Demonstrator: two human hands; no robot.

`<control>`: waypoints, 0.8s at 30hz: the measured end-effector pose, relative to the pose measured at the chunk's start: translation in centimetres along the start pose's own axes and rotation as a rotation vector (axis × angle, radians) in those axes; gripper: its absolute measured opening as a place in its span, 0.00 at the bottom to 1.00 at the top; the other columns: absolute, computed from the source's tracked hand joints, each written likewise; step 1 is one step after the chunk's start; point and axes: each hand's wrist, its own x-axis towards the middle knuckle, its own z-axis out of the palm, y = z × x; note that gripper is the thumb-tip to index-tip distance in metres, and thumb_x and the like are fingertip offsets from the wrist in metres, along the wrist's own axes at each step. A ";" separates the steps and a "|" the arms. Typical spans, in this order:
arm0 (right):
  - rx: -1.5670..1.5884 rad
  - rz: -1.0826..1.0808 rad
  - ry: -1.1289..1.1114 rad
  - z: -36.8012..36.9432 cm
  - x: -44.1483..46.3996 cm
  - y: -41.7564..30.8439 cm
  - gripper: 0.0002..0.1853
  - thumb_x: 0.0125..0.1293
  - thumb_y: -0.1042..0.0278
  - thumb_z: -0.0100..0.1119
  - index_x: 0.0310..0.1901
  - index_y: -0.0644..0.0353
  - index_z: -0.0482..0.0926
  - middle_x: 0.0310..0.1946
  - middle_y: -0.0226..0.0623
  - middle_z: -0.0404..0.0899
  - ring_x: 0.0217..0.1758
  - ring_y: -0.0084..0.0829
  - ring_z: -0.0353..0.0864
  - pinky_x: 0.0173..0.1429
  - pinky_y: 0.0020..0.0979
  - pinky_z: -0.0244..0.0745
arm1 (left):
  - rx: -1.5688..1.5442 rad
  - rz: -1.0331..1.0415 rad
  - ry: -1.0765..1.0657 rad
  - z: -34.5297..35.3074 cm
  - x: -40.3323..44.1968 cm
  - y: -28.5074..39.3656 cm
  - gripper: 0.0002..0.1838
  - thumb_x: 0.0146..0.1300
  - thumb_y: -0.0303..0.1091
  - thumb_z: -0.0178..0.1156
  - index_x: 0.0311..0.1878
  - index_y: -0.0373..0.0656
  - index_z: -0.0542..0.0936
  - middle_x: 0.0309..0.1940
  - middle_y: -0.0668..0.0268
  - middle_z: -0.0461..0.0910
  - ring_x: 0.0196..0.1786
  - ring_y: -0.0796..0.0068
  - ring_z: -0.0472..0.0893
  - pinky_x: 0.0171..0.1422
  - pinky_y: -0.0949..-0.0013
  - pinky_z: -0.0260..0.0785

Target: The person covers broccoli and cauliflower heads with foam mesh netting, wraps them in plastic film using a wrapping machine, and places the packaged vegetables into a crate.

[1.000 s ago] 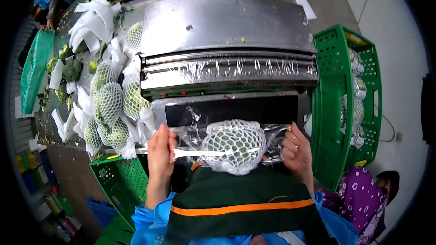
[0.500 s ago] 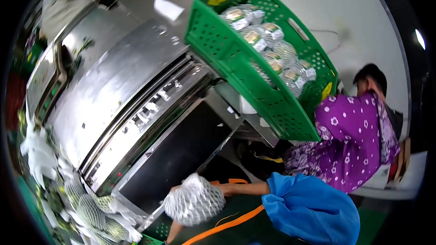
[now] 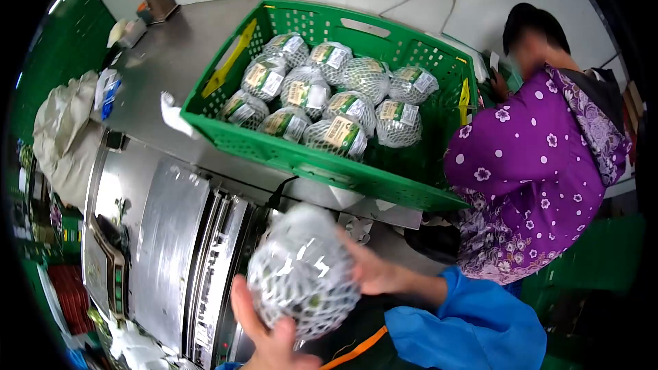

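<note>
Between my hands is a round piece of produce in a white foam net and shiny clear wrap (image 3: 305, 277); its kind is hidden, though a little green shows through the mesh. My left hand (image 3: 271, 339) supports it from the lower left, fingers and thumb against the net. From the right side, my right hand (image 3: 370, 267) grips it, its fingertips partly hidden behind the wrap. Just beyond stands a green crate (image 3: 315, 161) holding several similar netted balls (image 3: 346, 137), most with labels turned upward.
A steel wrapping machine (image 3: 168, 247) stands to the left, with a metal table (image 3: 171, 48) behind it. On the right, close to the crate, is a co-worker in a purple flowered garment (image 3: 528, 171). A pale cloth sack (image 3: 65, 137) lies at far left.
My view has turned toward the crate, which now appears more level and central. The netted produce has come up from low near my body, and my left hand now shows clearly beneath it.
</note>
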 end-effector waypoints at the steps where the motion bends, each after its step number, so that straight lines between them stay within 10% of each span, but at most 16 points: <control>1: -0.100 -0.065 0.097 0.5 0.5 -3.1 0.48 0.51 0.41 0.61 0.65 0.58 0.47 0.61 0.37 0.59 0.65 0.34 0.57 0.67 0.39 0.54 | 0.203 0.266 -0.068 -0.2 1.4 0.0 0.29 0.61 0.53 0.47 0.64 0.56 0.58 0.65 0.48 0.48 0.67 0.49 0.51 0.68 0.50 0.45; 2: -0.079 -0.171 0.131 0.0 1.1 -5.8 0.43 0.53 0.39 0.54 0.64 0.57 0.51 0.60 0.37 0.61 0.62 0.35 0.60 0.64 0.40 0.58 | 0.442 0.578 -0.005 0.3 3.3 -0.8 0.35 0.62 0.56 0.43 0.65 0.42 0.56 0.64 0.52 0.54 0.67 0.57 0.54 0.70 0.53 0.41; 3: -0.003 -0.310 0.118 -1.2 1.8 -8.6 0.40 0.56 0.38 0.48 0.63 0.56 0.54 0.58 0.37 0.63 0.60 0.36 0.63 0.61 0.41 0.62 | 0.621 0.470 -0.039 0.0 3.8 -0.3 0.29 0.64 0.56 0.41 0.64 0.51 0.60 0.63 0.51 0.56 0.66 0.55 0.57 0.67 0.48 0.49; 4: 0.072 -0.427 0.084 -2.5 2.3 -11.0 0.37 0.59 0.36 0.42 0.61 0.55 0.58 0.57 0.37 0.65 0.58 0.36 0.67 0.58 0.41 0.66 | 0.540 0.468 -0.242 -1.3 5.6 -0.1 0.26 0.57 0.30 0.57 0.60 0.38 0.63 0.62 0.42 0.53 0.64 0.57 0.59 0.63 0.59 0.56; 6: -0.091 -0.551 0.142 -2.8 3.2 -16.0 0.32 0.62 0.37 0.38 0.58 0.55 0.63 0.52 0.36 0.71 0.52 0.35 0.74 0.48 0.39 0.75 | 0.507 0.088 -0.162 -2.0 6.8 -1.0 0.18 0.58 0.25 0.53 0.53 0.39 0.69 0.62 0.45 0.55 0.64 0.56 0.58 0.63 0.60 0.55; 12: -0.472 -0.210 0.830 -5.5 1.2 -18.7 0.22 0.65 0.46 0.43 0.53 0.52 0.68 0.40 0.28 0.76 0.35 0.24 0.76 0.24 0.24 0.68 | 0.140 -0.392 0.180 -3.7 5.0 -5.4 0.12 0.60 0.22 0.52 0.48 0.37 0.72 0.61 0.53 0.59 0.60 0.62 0.64 0.61 0.66 0.56; 17: -0.733 0.078 1.072 -5.0 1.3 -17.1 0.39 0.54 0.57 0.61 0.63 0.53 0.50 0.50 0.40 0.67 0.41 0.34 0.73 0.30 0.31 0.69 | 0.122 -0.427 0.304 -5.9 2.8 -7.9 0.12 0.60 0.21 0.52 0.47 0.36 0.72 0.58 0.52 0.63 0.59 0.63 0.65 0.60 0.65 0.57; 23: -0.860 0.419 1.273 -6.9 3.3 -16.2 0.35 0.57 0.60 0.58 0.63 0.52 0.51 0.53 0.41 0.65 0.47 0.35 0.73 0.38 0.40 0.72 | 0.337 -0.577 0.491 -9.6 -2.4 -7.4 0.10 0.60 0.24 0.54 0.45 0.36 0.74 0.57 0.52 0.64 0.58 0.63 0.66 0.59 0.62 0.60; 24: -0.724 0.499 1.150 -9.8 2.8 -16.2 0.35 0.58 0.60 0.55 0.64 0.56 0.50 0.60 0.43 0.60 0.59 0.46 0.62 0.58 0.54 0.57 | 0.429 -0.585 0.537 -10.5 -3.7 -7.6 0.09 0.60 0.24 0.55 0.44 0.36 0.74 0.57 0.52 0.64 0.57 0.62 0.66 0.60 0.59 0.59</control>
